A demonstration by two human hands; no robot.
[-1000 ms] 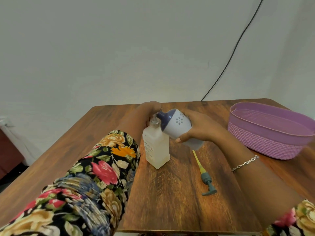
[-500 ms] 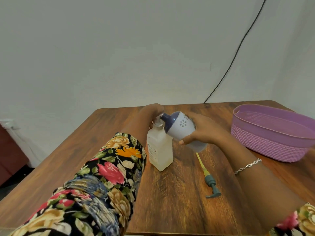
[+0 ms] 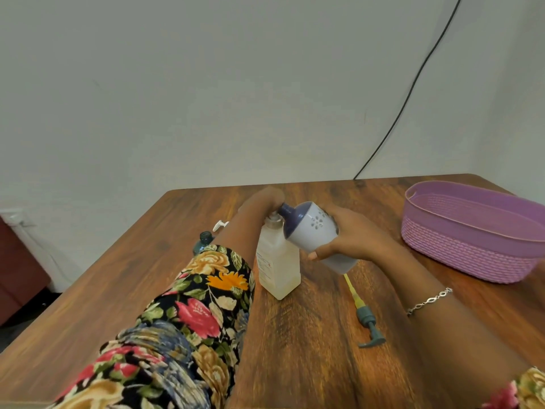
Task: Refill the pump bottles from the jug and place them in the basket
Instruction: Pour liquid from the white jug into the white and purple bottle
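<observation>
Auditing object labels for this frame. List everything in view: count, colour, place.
table: 1, brown wood, under everything
square bottle: 1, pale translucent, upright mid-table, pump off
jug: 1, white with dark blue top, tilted, spout at the square bottle's mouth
pump head: 1, grey-green with yellow tube, lying right of the square bottle
basket: 1, purple, table's right side
small bottle: 1, blue-green, mostly hidden behind left sleeve
white piece: 1, beyond it, too small to identify
cable: 1, black, on wall
bracelet: 1, silver, right wrist
left hand: curled at the square bottle's neck
right hand: fingers round the jug
</observation>
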